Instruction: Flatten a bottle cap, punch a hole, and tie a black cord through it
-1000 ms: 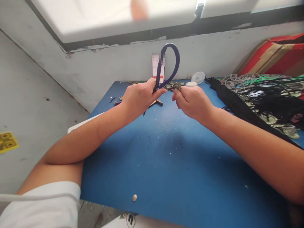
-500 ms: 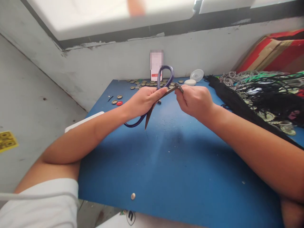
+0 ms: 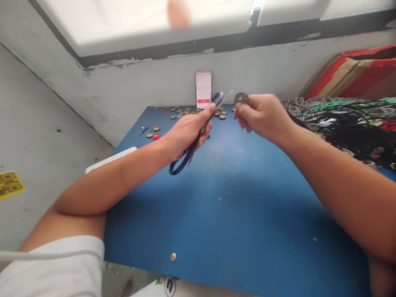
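My left hand (image 3: 190, 132) is closed around a pair of scissors (image 3: 187, 158) with dark blue loop handles. One loop hangs below the hand and the other points up, blurred by motion. In my right hand (image 3: 262, 110), pinched between thumb and fingers, is a round dark metal cap (image 3: 241, 98), apart from the scissors. Both hands are above the far half of the blue table (image 3: 216, 222). Several similar round metal caps (image 3: 222, 116) lie behind the hands, near the wall.
A phone (image 3: 203, 88) leans upright on the wall. Tangled black and grey cords (image 3: 349, 128) heap at the right, before a red box (image 3: 359, 70). A red cap (image 3: 156, 136) lies at left, and a small pale button-like piece (image 3: 173, 257) near the front edge.
My hands have drawn apart, the right one moving up and to the right with the round cap, away from the scissors. The scissors have turned in my left hand.
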`<state>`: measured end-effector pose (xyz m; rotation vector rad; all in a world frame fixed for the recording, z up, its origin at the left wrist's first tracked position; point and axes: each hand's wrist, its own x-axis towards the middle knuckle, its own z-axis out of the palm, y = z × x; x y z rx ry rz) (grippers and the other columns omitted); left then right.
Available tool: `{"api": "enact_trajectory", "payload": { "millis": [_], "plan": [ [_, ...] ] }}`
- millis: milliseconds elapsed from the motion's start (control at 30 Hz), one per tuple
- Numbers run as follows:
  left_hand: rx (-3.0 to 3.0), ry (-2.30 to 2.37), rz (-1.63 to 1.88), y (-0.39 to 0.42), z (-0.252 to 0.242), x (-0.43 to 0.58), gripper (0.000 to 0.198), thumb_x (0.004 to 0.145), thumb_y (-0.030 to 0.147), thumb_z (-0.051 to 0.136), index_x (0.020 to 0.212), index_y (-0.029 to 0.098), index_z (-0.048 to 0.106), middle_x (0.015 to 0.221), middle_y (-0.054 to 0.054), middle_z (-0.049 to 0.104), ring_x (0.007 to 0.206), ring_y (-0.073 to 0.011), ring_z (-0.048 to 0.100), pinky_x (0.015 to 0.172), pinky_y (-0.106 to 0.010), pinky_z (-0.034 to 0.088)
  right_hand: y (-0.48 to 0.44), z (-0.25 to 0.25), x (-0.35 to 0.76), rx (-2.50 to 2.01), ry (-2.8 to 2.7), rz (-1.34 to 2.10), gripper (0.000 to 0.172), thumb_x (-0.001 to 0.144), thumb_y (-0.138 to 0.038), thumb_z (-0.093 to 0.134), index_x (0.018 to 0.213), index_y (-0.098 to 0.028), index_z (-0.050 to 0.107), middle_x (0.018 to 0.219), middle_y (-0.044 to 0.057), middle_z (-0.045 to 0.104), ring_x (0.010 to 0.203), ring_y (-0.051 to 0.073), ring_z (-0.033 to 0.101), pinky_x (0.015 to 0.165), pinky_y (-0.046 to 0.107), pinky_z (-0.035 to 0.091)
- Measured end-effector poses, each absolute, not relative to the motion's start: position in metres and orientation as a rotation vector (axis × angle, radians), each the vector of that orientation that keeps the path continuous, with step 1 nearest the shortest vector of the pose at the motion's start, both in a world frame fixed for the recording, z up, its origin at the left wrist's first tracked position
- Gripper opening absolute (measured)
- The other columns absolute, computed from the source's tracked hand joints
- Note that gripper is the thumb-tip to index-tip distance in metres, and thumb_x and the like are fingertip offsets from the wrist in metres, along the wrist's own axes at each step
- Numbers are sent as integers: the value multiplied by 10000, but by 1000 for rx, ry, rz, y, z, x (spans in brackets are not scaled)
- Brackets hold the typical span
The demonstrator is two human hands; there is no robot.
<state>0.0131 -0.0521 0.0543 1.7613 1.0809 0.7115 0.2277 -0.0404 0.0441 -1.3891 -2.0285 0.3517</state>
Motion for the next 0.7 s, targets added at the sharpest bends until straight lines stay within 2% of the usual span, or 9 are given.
{"api": "enact_trajectory", "payload": {
  "millis": [100, 233, 533, 700],
  "plan": [
    [1983, 1209, 900, -38, 55, 4, 551, 1046, 638, 365, 693, 219, 423, 540, 17, 452, 492, -106, 451, 499, -263, 373, -47, 43, 213, -1427, -2174, 856, 292, 907, -201, 584, 626, -211, 665, 517, 8, 645, 421, 142, 568, 486, 301, 454],
    [2351, 1287, 987, -29, 51, -6, 491, 983, 567, 563, 667, 207, 451, 577, 12, 487, 593, -130, 517, 554, -271, 370, -55, 39, 200, -1322, -2187, 1229, 324, 932, -202, 578, 625, -216, 683, 532, 7, 660, 444, 142, 594, 513, 290, 488],
    [2738, 1496, 1131, -23, 56, -20, 364, 913, 560, 642, 754, 234, 615, 567, -18, 548, 663, -208, 624, 581, -306, 375, -43, 32, 206, -1124, -1883, 1204, 283, 900, -164, 508, 644, -198, 621, 531, 8, 617, 444, 123, 572, 484, 271, 472],
    [2823, 1498, 1133, -21, 51, -21, 336, 913, 559, 645, 823, 236, 671, 571, -30, 581, 717, -235, 671, 592, -302, 405, -41, 31, 208, -1059, -1796, 1155, 265, 880, -186, 562, 625, -195, 635, 513, -1, 610, 425, 111, 556, 473, 262, 453]
  ]
}}
